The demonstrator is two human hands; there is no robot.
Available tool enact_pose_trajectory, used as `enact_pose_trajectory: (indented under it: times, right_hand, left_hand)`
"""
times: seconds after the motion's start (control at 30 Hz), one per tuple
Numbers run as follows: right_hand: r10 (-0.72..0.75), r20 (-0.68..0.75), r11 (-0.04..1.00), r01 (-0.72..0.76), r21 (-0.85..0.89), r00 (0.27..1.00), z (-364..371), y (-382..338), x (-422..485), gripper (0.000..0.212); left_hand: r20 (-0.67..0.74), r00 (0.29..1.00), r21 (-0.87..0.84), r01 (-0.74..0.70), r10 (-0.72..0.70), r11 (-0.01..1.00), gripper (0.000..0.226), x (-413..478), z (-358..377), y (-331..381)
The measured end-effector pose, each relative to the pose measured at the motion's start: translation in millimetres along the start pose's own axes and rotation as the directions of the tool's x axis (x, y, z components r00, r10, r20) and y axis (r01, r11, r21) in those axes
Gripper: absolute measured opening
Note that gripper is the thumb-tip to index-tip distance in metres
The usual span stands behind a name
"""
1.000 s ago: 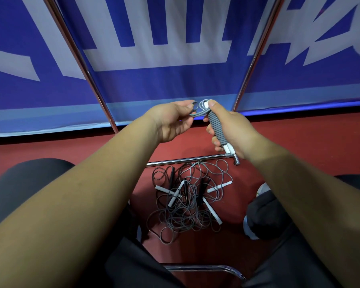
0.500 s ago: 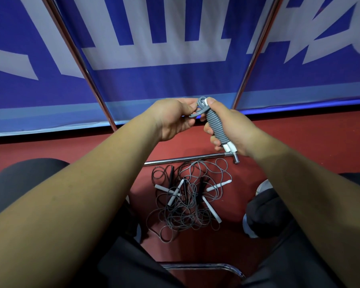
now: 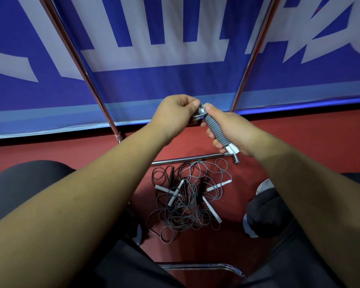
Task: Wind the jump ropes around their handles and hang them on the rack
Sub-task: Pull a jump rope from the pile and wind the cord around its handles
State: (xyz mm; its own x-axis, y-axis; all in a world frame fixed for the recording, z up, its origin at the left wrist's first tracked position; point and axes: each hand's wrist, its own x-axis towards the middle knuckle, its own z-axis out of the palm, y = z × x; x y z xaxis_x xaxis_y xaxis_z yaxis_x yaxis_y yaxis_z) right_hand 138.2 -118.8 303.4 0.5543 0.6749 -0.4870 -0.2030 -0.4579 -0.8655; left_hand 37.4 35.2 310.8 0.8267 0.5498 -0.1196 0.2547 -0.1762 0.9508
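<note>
The blue banner (image 3: pixel 175 86) on the far side carries large pale letter shapes, but they are cut off at the top edge and you cannot read them. No brand or label shows on the ropes.

Your right hand (image 3: pixel 231 129) is wrapped round the wound jump rope (image 3: pixel 215 129), a tight grey coil slanting from far-left to near-right, with the white handle ends (image 3: pixel 233 149) poking out at the near end. Your left hand (image 3: pixel 175 115) pinches the loose grey rope at the far tip of that coil, thumb against curled fingers.

Behind your hands the rack (image 3: pixel 187 160) shows as 2 slanted chrome poles and 1 low crossbar. Just near of the crossbar, the pile of jump ropes (image 3: pixel 187 206) lies tangled on the red floor (image 3: pixel 299 142), with white and black handles mixed in.

Your forearms cover much of the lower view. Dark trousered knees sit at both sides, a shoe (image 3: pixel 264 186) peeks out on the right, and a chrome chair frame (image 3: pixel 206 266) crosses the near edge. How the rope tip is tucked is hidden between your fingers.
</note>
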Motion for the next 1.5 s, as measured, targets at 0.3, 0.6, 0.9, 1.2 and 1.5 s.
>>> enact_pose_trajectory:
  times: [0.3,0.6,0.9,1.2,1.5]
  right_hand:
    - [0.002,-0.050,1.000,-0.002,0.004,0.999,5.1,3.0,0.1,0.070]
    - [0.056,0.063,0.997,-0.058,0.043,0.996,7.0,4.2,-4.4,0.070]
    - [0.062,0.161,0.994,-0.046,-0.095,0.985,19.4,2.3,-8.7,0.068]
    - [0.003,0.027,0.979,0.002,-0.203,1.000,12.6,7.5,-1.8,0.068]
    - [-0.131,-0.033,0.905,0.106,-0.412,0.991,9.0,5.0,-1.3,0.058]
  left_hand:
    - [0.024,0.999,0.006,-0.030,0.029,1.000,0.020,3.1,-0.6,2.0]
    - [0.058,0.998,-0.016,0.009,-0.008,1.000,0.008,3.5,-7.0,-1.3]
    - [-0.233,0.968,-0.280,0.021,-0.089,0.960,0.012,10.0,-23.1,18.9]
    - [-0.147,0.986,-0.212,0.045,-0.077,0.976,0.012,19.1,-25.3,17.6]
    - [-0.149,0.988,-0.106,-0.058,0.042,0.993,0.019,14.0,-22.8,41.5]
